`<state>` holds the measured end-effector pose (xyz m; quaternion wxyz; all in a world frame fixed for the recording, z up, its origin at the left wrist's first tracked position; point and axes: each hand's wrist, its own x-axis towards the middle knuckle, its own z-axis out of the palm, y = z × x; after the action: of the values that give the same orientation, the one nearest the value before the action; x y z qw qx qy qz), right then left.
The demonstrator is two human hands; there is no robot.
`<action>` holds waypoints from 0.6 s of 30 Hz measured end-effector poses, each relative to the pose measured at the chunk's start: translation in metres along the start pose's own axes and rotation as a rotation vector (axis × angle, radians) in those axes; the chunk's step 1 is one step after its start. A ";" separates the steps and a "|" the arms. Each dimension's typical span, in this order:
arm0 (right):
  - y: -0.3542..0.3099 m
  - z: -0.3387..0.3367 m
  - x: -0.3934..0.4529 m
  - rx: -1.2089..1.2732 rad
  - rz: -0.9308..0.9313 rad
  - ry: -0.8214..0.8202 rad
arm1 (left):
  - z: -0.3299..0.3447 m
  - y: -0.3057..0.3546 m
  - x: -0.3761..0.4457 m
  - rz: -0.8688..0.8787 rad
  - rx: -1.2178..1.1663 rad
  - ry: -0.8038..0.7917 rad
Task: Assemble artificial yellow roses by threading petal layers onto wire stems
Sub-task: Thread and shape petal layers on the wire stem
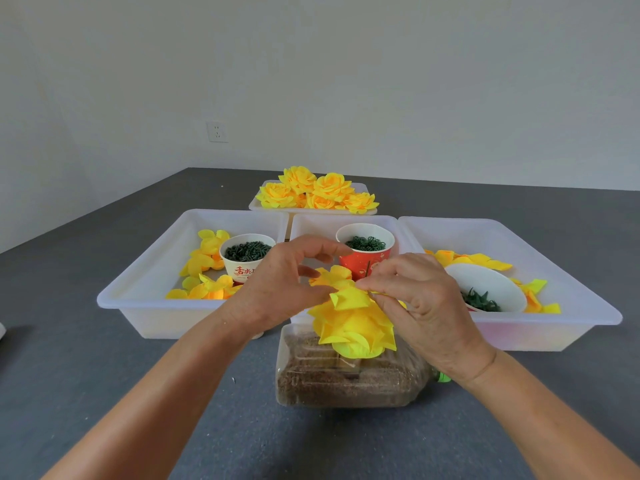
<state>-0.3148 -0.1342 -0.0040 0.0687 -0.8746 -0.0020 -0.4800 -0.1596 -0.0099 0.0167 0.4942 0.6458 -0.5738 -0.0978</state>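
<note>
A half-built yellow rose [353,327] stands upside down over a clear plastic bottle [346,379] filled with brown grain, lying on its side. A folded yellow petal layer [349,299] sits on top of the rose. My left hand [277,285] pinches that layer from the left with thumb and fingers. My right hand [415,296] pinches it from the right. The wire stem is hidden by petals and fingers.
Three white trays sit behind: the left tray [138,299] holds loose petals and a cup of dark green parts [246,254]; the middle holds a red cup [365,251] of green rings; the right tray [554,317] holds petals and a white bowl [485,289]. Finished roses [315,192] fill a far tray.
</note>
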 end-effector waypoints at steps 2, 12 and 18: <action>-0.001 0.000 0.000 -0.053 -0.030 0.008 | -0.002 0.003 -0.005 0.047 0.064 -0.064; -0.002 -0.002 0.000 -0.161 -0.066 -0.039 | 0.004 0.017 -0.021 0.243 0.260 0.026; 0.001 -0.007 -0.005 -0.121 -0.024 -0.078 | 0.008 0.012 -0.024 0.332 0.257 0.078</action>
<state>-0.3236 -0.1363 -0.0049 0.0099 -0.8952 0.0138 -0.4454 -0.1805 0.0077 0.0116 0.4389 0.6033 -0.6605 0.0839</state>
